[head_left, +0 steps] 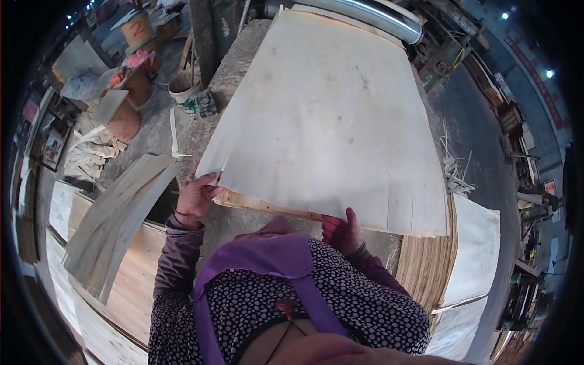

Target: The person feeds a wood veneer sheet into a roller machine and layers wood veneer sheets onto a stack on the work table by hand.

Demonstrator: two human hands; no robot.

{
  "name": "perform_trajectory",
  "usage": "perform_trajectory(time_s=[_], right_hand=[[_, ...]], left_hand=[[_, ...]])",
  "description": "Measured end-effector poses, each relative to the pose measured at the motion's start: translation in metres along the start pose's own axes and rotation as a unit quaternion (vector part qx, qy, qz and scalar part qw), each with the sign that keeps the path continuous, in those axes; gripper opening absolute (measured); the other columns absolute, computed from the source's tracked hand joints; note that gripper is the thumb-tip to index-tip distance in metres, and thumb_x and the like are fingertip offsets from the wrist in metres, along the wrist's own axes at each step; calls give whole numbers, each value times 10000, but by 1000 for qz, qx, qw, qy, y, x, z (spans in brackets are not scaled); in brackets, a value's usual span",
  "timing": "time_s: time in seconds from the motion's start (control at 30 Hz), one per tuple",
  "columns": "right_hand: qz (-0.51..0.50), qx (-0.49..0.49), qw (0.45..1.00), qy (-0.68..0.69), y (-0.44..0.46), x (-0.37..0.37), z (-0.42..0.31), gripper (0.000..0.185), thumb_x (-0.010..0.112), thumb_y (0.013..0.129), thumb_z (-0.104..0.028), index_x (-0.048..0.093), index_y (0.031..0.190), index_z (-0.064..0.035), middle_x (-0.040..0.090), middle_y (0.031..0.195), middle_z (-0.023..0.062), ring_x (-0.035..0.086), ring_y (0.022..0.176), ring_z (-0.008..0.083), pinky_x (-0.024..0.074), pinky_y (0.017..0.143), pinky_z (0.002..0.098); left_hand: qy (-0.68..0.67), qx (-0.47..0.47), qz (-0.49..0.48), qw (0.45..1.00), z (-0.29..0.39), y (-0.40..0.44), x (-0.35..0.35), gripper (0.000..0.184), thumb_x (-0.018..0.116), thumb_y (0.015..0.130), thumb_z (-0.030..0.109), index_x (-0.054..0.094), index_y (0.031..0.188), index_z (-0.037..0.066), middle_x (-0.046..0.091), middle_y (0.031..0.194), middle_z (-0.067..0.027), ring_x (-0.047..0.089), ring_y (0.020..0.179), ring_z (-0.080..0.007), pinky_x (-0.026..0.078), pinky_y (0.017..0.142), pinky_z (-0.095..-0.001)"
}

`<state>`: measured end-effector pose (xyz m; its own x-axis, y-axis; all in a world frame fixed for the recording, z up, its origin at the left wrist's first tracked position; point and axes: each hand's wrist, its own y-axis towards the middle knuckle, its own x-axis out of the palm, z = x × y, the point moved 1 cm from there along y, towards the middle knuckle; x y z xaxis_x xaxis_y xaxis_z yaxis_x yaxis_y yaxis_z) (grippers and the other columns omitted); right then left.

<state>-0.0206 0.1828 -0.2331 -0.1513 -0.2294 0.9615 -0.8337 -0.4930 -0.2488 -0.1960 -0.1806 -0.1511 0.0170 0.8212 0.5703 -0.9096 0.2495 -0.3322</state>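
Observation:
A wide, pale wood veneer sheet [328, 121] stretches from a shiny metal roller [371, 19] at the far end to just in front of my body. My left hand [196, 198] pinches its near left corner, where a narrow split runs into the sheet. Farther right along the same near edge, my right hand [342, 232] grips with the thumb raised and the fingers curled, partly hidden by the edge. Beneath the near edge, a browner wood layer [267, 205] shows between my hands.
Stacked veneer [426, 264] stands at the right, close to my right arm. Bent loose veneer sheets [115, 219] lie over another stack on the left. A bucket [184, 88] stands beyond my left hand, and scrap strips [94, 149] litter the floor.

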Motion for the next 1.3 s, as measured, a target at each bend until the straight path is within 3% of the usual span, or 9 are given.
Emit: perform_trajectory(time_s=[0.07,0.17,0.33,0.5,0.87,0.93,1.03,1.13,1.3], right_hand=[[-48,22,999,7,6,34,-20,719,370,862,-584,511,1136,65,616,963,143,583,882,233,454,758,350],[185,13,903,-389,-2,83,-46,696,373,871,-556,529,1093,85,630,879,171,607,772,244,469,725,337],[127,-104,853,-495,7,70,-60,403,467,911,-277,427,1276,-110,611,897,188,590,663,215,488,620,336],[164,-110,949,-246,65,56,-120,381,528,885,-235,454,1255,-186,618,916,160,610,698,206,505,605,321],[181,-231,947,-132,220,30,-262,371,561,858,-268,426,1139,-66,569,1081,175,577,968,273,488,774,389],[147,-238,958,-63,233,33,-256,326,569,850,-271,468,1065,-47,570,1073,156,539,1047,282,446,869,412],[138,-199,959,-145,224,42,-224,263,566,855,-259,515,1010,-52,574,1078,129,523,1069,280,426,892,426],[84,-63,959,-263,183,55,-175,387,507,884,-333,506,1169,-71,562,1141,101,536,1047,234,427,887,388],[81,18,939,-334,92,74,-104,487,415,913,-413,443,1262,-75,547,1174,111,543,1024,211,438,866,373]], left_hand=[[-13,-6,5,1000,-2,1,-5,341,526,801,-9,457,1135,13,610,969,-140,642,825,-234,573,658,-326],[-13,-11,21,1000,-4,2,-3,316,522,815,11,463,1125,15,610,975,-139,642,829,-242,571,672,-336],[-24,-36,38,998,-22,26,-21,317,497,839,34,437,1151,23,608,987,-153,638,831,-254,556,711,-368],[29,-25,13,999,-28,36,-6,264,473,875,99,488,1135,54,612,1005,-137,626,842,-218,519,762,-336],[364,98,204,903,-61,44,-60,408,624,775,179,557,1129,-12,608,930,-59,562,823,-122,447,687,-274],[426,164,227,860,-77,53,-75,415,659,741,195,583,1079,-33,614,911,-83,574,787,-142,463,667,-281],[392,65,146,906,-81,59,-84,410,665,721,164,586,1080,-17,620,898,-105,586,755,-158,473,655,-286],[512,146,215,818,-73,58,-84,406,665,715,152,585,1083,0,625,873,-119,590,744,-156,475,642,-289],[481,162,160,847,-57,58,-74,423,682,717,157,569,1101,22,607,875,-84,580,739,-143,473,639,-275]])
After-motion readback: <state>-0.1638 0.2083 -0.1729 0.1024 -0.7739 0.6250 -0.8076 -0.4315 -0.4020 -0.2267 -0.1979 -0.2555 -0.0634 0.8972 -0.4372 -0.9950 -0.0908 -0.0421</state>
